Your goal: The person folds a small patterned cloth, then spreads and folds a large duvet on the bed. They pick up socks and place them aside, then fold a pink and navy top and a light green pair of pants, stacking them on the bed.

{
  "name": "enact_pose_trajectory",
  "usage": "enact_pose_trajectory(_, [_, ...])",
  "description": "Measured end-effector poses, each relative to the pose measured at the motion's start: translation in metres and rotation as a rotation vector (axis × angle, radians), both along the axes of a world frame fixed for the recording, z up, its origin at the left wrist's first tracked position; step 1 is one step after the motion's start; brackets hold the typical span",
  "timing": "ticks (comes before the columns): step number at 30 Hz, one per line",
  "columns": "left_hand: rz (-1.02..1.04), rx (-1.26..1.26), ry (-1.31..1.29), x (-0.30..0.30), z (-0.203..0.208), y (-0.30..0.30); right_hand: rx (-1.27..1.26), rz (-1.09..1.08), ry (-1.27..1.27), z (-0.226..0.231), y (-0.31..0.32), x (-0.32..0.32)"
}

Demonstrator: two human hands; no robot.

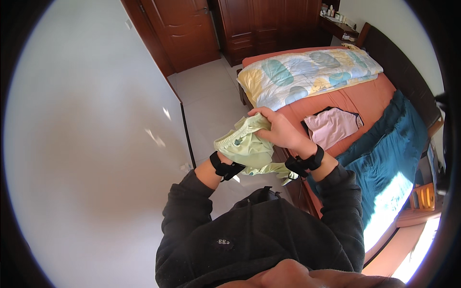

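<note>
A pair of pale green pants [252,152] with a gathered elastic waistband and a small dark print is held up in front of my chest. My right hand [278,130] is closed on its upper edge, thumb on the near side and fingers over the top. My left forearm [207,174] runs up to the cloth, and the left hand is inside or behind it, so its fingers are hidden. Below hangs more shiny pale green fabric [267,169]; whether it belongs to the same garment I cannot tell. Both wrists wear black straps.
To the right stands a bed with an orange sheet [300,109], a folded patterned quilt [314,72], a pink garment [331,126] over something dark, and a teal blanket [384,156]. A white wall [86,144] is at left; a wooden door [180,36] and wardrobe [269,24] are beyond.
</note>
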State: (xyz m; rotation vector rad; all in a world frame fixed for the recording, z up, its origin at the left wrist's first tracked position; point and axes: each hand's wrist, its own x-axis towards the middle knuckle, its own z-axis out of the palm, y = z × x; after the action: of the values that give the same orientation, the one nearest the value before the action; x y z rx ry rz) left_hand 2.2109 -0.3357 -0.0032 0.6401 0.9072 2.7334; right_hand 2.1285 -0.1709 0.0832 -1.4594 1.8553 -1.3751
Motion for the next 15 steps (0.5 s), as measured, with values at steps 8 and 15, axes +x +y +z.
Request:
enact_pose_trajectory(8, [0.377,-0.432,0.119,0.021,0.047,-0.04,-0.348,0.004,-0.11,0.022,-0.005,-0.038])
enact_pose_trajectory(15, [0.896,-0.762,-0.005,0.034,0.1,-0.06,-0.316,-0.045,0.124,0.049,0.005,-0.051])
